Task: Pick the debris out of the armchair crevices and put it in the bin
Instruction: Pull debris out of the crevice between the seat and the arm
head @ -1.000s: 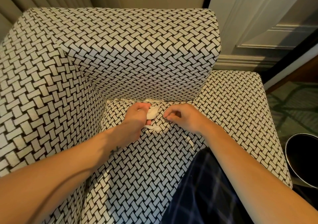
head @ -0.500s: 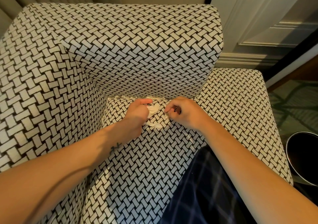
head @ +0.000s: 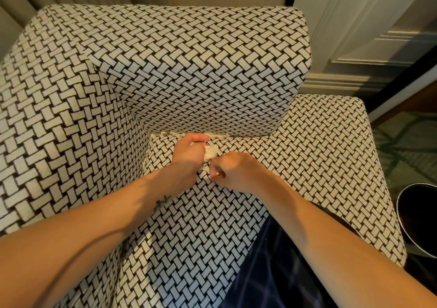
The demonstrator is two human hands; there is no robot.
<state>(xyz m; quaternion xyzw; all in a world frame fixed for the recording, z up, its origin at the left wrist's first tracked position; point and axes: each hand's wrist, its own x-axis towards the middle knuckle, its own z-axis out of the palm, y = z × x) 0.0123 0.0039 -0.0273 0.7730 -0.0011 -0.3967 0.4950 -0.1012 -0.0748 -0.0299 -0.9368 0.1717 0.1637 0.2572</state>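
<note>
Crumpled white paper scraps (head: pixel 210 152) sit in the left hand (head: pixel 189 157) over the armchair (head: pixel 189 71) seat; more line the back crevice. The dark round bin (head: pixel 400 213) stands beside it.

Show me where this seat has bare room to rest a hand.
Bare: the seat between the right hand and the edge by the bin, and the strip between both forearms. Crowded: the back crevice, where the left hand grips paper scraps beside the right.

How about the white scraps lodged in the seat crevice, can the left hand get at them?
Probably yes: the left hand sits just in front of the crevice scraps, with nothing between them. But it holds a white wad, so pinching more may be awkward.
</note>
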